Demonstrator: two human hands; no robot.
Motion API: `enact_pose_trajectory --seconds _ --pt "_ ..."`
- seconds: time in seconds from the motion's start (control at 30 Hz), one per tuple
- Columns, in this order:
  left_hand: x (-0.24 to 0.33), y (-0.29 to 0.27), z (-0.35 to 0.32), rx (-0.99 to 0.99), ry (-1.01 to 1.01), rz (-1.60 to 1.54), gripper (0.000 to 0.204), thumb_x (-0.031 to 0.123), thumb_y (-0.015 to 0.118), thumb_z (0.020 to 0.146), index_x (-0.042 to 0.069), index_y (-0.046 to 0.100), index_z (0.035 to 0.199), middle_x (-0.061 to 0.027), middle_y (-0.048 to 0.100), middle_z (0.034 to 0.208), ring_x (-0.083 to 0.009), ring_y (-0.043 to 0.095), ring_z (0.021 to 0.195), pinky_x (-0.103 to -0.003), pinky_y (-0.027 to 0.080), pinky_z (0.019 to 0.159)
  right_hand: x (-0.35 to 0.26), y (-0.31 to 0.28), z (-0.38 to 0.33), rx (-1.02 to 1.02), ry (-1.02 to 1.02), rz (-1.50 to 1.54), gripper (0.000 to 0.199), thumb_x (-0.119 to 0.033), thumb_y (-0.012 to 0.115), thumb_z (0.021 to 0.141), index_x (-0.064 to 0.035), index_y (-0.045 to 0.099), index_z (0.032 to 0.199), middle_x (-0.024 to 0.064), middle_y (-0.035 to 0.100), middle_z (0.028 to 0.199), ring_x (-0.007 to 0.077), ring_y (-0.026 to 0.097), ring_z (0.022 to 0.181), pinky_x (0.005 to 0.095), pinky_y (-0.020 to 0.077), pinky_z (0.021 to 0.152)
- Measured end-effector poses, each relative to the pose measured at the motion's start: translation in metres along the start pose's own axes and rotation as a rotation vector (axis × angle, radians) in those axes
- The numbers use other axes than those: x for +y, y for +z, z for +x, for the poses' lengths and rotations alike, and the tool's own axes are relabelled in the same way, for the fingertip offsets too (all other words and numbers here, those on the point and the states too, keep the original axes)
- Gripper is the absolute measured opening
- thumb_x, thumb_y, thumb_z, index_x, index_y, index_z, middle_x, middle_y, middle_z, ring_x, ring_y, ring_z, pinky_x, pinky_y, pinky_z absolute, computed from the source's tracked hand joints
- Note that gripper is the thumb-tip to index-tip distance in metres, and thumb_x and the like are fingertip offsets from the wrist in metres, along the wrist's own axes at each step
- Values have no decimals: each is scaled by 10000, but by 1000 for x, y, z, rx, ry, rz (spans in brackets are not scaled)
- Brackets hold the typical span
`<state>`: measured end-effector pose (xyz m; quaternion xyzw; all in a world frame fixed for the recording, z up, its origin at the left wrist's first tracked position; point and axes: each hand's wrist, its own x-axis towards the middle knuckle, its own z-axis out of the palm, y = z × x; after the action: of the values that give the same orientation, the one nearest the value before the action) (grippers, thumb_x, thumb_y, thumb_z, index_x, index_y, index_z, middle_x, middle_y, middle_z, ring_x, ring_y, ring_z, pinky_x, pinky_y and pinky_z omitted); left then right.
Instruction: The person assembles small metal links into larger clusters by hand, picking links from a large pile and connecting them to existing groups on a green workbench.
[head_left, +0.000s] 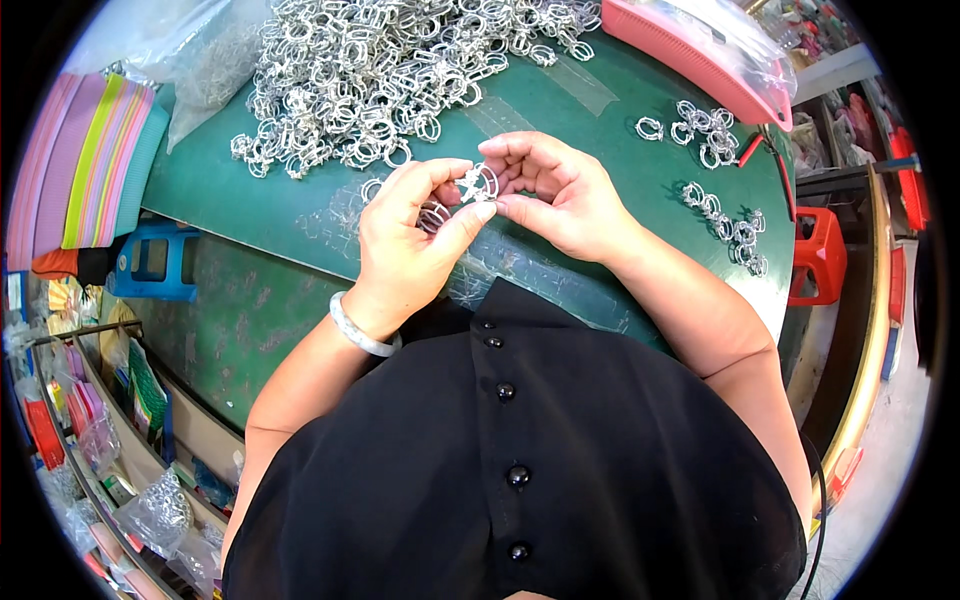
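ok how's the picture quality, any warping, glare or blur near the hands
Head view: left hand and right hand look fairly crisp, no obvious motion blur; head view: fisheye bending bows the pale strip at right, with black corners; head view: the clear plastic bag at upper left looks hazy and pale; head view: small highlights on the black buttons.

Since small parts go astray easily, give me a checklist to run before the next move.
1. Ring held in left hand: ok, pinched at the fingers.
2. Right hand firmly gripping it: cannot tell; its fingertips are close around it.
3. Gap between left thumb and palm free of other rings: not ok, some show there.
4. Right-side clusters apart from the pile: ok, a stretch of table separates them.
5. Red tool away from both hands: ok, near the table's right edge.
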<state>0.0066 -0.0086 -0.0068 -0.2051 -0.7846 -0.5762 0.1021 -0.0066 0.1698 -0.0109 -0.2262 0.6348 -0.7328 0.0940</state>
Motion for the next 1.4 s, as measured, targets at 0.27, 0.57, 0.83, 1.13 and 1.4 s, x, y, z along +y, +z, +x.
enact_pose_trajectory --seconds 0.27,0.57,0.83,1.13,1.4 --pt "4 -2 -1 -59 -314 -388 281 25 630 767 19 565 1041 10 522 800 -43 475 683 -182 409 573 -1 -1 0 36 -57 -28 396 56 592 760 21 474 1137 75 544 961 107 541 855 238 456 803" --pt "-1 1 -4 -38 -281 -405 274 11 630 763 12 560 1028 10 534 808 -34 482 696 -166 410 595 -1 0 -1 4 -11 -26 394 51 583 772 28 466 1147 79 545 980 110 541 873 241 451 819" --pt "-6 5 -3 15 -149 -226 274 46 686 722 9 577 971 8 531 738 -37 482 643 -176 404 575 -1 1 -1 -18 25 2 403 53 569 778 37 446 1162 84 532 1007 117 535 901 249 447 834" --pt "-5 4 1 33 -40 -68 264 73 718 693 27 605 927 -16 534 719 -71 491 617 -199 407 554 -3 1 -1 -46 65 7 401 67 539 781 37 432 1167 81 532 1001 119 534 912 254 443 849" --pt "0 2 2 13 48 61 258 62 715 667 42 617 905 -31 527 691 -108 486 624 -229 407 552 -1 1 -1 -32 47 17 393 67 543 779 37 440 1157 80 539 998 117 537 918 252 444 851"
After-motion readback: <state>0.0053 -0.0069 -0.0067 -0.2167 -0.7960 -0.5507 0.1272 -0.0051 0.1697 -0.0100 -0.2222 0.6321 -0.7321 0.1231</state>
